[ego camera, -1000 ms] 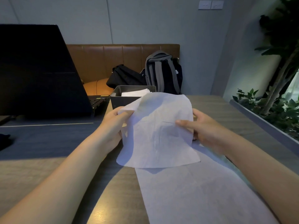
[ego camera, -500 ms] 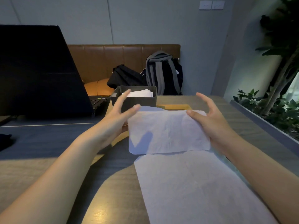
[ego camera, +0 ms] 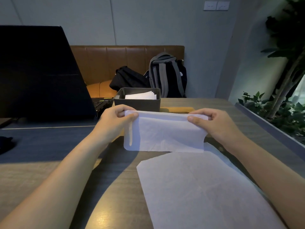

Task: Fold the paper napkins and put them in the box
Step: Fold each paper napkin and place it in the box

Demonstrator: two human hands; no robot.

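A white paper napkin (ego camera: 163, 134), folded in half, hangs in the air above the table. My left hand (ego camera: 116, 119) pinches its upper left corner and my right hand (ego camera: 212, 123) pinches its upper right corner along the fold. Behind it stands the dark grey box (ego camera: 137, 102) with several folded white napkins (ego camera: 140, 96) inside. A flat unfolded napkin (ego camera: 198, 190) lies on the table below my right forearm.
An open black laptop (ego camera: 41, 71) stands at the left on a dark mat. A wooden board (ego camera: 178, 109) lies behind the held napkin. Two bags (ego camera: 166, 75) sit on the brown bench beyond the table. A planter with green leaves (ego camera: 272, 111) borders the right edge.
The napkin went from open and held up, to folded in half against the table, to lifted with both hands now pinching its top corners.
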